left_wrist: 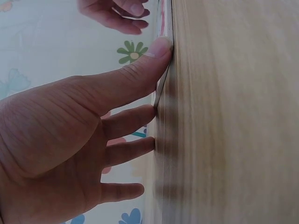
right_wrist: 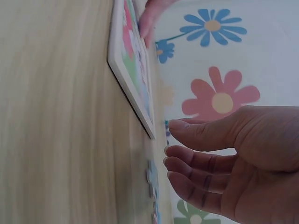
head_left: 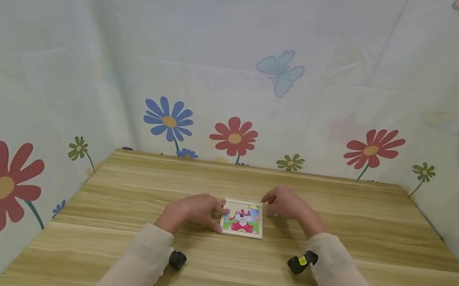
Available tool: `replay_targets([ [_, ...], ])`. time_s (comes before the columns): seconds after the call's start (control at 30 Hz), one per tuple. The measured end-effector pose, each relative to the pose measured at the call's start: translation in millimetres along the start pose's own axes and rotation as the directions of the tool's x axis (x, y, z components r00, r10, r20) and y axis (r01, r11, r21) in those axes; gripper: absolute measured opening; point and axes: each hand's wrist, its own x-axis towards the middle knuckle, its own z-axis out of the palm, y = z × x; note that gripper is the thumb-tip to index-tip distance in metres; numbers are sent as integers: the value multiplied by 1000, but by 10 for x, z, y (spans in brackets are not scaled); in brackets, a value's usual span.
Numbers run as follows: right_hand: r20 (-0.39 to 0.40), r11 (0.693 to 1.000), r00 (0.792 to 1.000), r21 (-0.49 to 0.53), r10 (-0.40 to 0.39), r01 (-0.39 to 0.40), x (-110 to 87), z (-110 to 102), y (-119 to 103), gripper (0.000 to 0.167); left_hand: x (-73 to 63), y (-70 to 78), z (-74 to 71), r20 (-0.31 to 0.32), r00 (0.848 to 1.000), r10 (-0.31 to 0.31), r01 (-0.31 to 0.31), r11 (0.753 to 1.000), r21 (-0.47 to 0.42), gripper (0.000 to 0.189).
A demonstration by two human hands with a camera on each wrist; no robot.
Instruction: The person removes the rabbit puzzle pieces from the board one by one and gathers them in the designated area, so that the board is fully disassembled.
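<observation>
A small framed jigsaw puzzle [head_left: 241,224] with a red-and-white cartoon animal lies flat on the wooden table. At its left side is my left hand [head_left: 199,209], the thumb on the near left corner and a finger reaching over the left edge. In the left wrist view the left thumb [left_wrist: 159,48] presses the frame's edge while other fingers spread beyond it. My right hand [head_left: 287,203] hovers by the far right corner, fingers loosely bent and nothing visible between them. Loose puzzle pieces [right_wrist: 153,179] lie near its fingertips. A pale yellowish patch shows at the picture's far right corner.
The wood-grain table [head_left: 236,277] reaches back to a white cloth wall [head_left: 221,77] printed with flowers and a butterfly. Similar cloth hangs on both sides. Each wrist wears a small black camera, such as the left one [head_left: 178,260].
</observation>
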Motion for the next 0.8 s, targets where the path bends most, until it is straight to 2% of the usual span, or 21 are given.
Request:
replay_targets([
  [0.37,45,1000,999,-3,-17,17,181,184,-182,16,9,-8,-20,5,1000,-1,1,1000,11,65],
  [0.67,55,999,998,-41,20,-18,225,273,-211,6,19,-16,-15,-6,1000,21,-21,1000,-7,65],
  [0.8,54,998,999,-59,8,-5,219,283,-209,3,30,-27,-3,-6,1000,20,-20,1000,-7,65],
])
